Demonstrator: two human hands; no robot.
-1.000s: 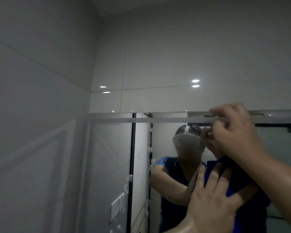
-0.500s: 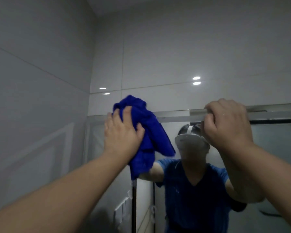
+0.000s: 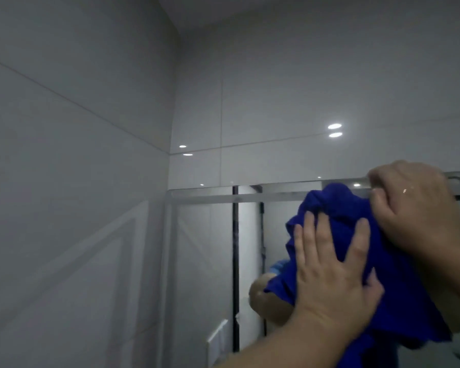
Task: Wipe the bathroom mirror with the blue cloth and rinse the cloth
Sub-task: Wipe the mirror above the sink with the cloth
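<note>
The bathroom mirror (image 3: 205, 261) fills the lower middle and right, its top edge a pale strip. A bright blue cloth (image 3: 327, 229) lies bunched against the glass near the mirror's top. My left hand (image 3: 332, 277) presses the cloth flat to the mirror with straight, spread fingers. My right hand (image 3: 420, 208) is above and to the right, its fingers curled over the mirror's top edge and its lower side touching the cloth. The cloth and both hands hide most of the reflection.
Glossy grey tiled walls (image 3: 64, 181) meet in a corner just left of the mirror. The mirror reflects a dark vertical door frame (image 3: 235, 261) and a white wall switch (image 3: 217, 338). Ceiling lights glint on the tiles above.
My left hand has swept the cloth from the mirror's upper left corner rightward and down, up against my right hand. The right hand has kept its hold on the top edge.
</note>
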